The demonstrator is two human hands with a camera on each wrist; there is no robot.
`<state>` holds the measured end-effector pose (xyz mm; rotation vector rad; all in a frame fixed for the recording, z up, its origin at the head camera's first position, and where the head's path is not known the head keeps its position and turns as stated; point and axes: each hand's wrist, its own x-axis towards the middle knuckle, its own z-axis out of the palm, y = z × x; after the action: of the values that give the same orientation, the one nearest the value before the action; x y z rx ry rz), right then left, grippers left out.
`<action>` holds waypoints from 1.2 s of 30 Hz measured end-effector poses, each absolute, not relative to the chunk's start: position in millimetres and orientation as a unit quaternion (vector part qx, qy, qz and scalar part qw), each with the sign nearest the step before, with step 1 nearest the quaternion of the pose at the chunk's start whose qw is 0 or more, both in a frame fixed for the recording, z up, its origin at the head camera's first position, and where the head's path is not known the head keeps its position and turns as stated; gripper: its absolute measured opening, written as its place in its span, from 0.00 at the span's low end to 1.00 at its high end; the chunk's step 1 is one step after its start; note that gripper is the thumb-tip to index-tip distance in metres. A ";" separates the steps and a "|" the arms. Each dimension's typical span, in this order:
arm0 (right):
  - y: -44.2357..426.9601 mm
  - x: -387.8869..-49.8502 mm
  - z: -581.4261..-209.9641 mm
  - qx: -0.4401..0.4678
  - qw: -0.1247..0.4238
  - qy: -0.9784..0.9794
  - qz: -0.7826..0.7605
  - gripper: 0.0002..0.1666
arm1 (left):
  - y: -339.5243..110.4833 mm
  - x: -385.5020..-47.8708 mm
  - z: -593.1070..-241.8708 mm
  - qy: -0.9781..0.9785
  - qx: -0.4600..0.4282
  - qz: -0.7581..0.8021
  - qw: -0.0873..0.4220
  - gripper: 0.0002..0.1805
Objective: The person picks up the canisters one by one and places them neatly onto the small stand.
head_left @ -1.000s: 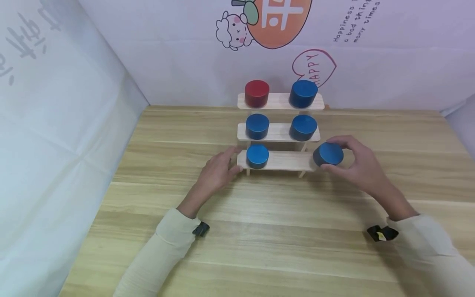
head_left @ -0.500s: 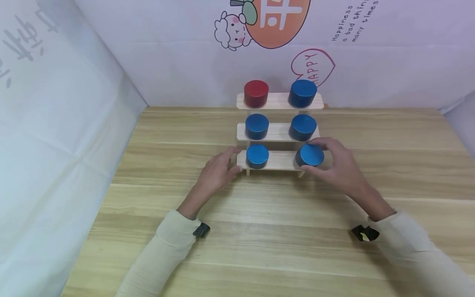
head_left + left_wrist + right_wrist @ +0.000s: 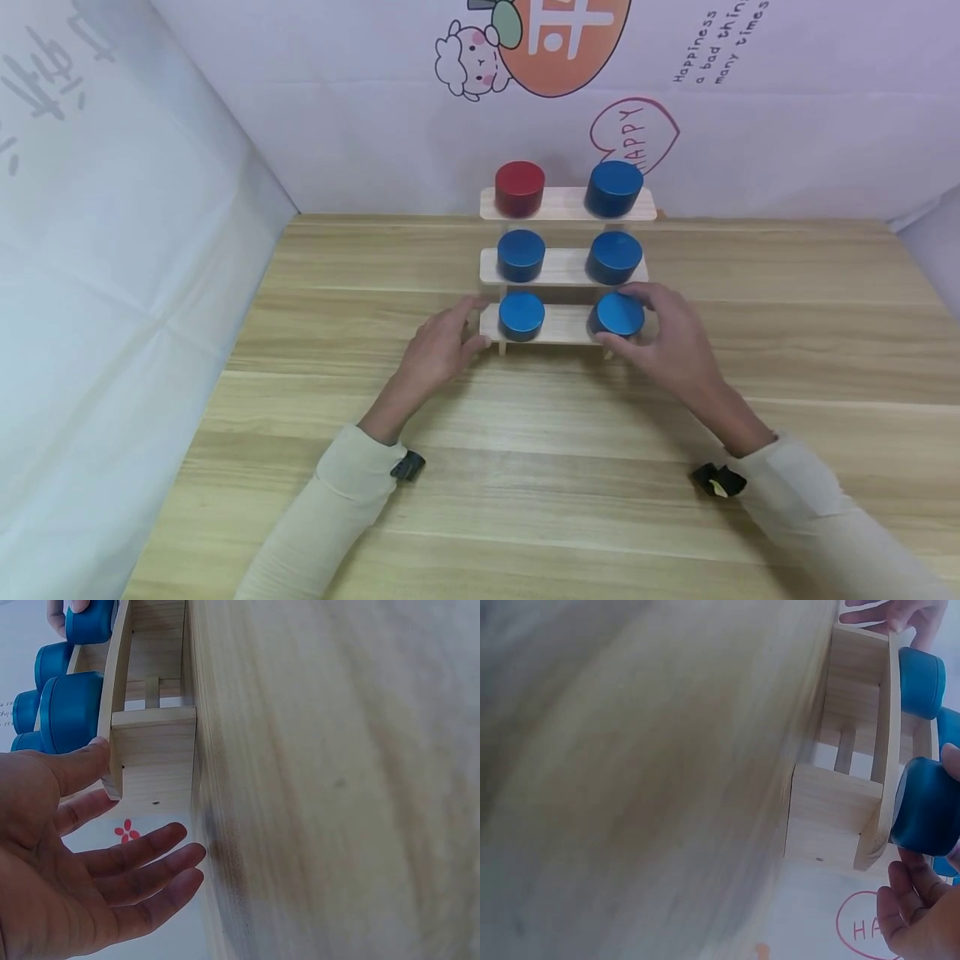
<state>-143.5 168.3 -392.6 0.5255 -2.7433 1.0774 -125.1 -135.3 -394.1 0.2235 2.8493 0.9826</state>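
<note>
A three-tier wooden shelf stand (image 3: 567,325) is on the table, bearing round tins. My left hand (image 3: 438,346) pinches the left end of its lowest board between thumb and index finger; the other fingers are spread in the left wrist view. With thumb and fingers, my right hand (image 3: 670,343) grips a blue round tin (image 3: 621,314) at the right end of that board. In the right wrist view, the gripped tin (image 3: 926,810) has its base at the board. Another blue tin (image 3: 521,316) sits on the board's left part.
Two blue tins, left (image 3: 521,256) and right (image 3: 614,258), occupy the middle board. On the top board are a red tin (image 3: 519,190) and a blue tin (image 3: 614,189). A printed white cloth (image 3: 360,133) hangs behind the wood-grain table (image 3: 525,483).
My right hand has moved left with the blue tin, from beyond the lowest board's right end to over that board. The left hand has stayed at the stand's left end.
</note>
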 end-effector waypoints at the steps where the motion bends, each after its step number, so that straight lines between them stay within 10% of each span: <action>1: 168.0 -143.4 -392.6 0.174 0.075 -0.914 0.359 0.41 | -135.2 -125.2 -394.3 0.941 0.074 0.325 0.060 0.30; 36: 170.8 -140.0 -393.3 0.187 0.069 -0.912 0.359 0.39 | -135.9 -119.9 -387.9 0.950 0.060 0.298 0.071 0.32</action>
<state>-140.0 170.8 -393.3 0.5627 -2.7453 1.0809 -119.9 -135.9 -387.9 0.1793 2.8576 0.8959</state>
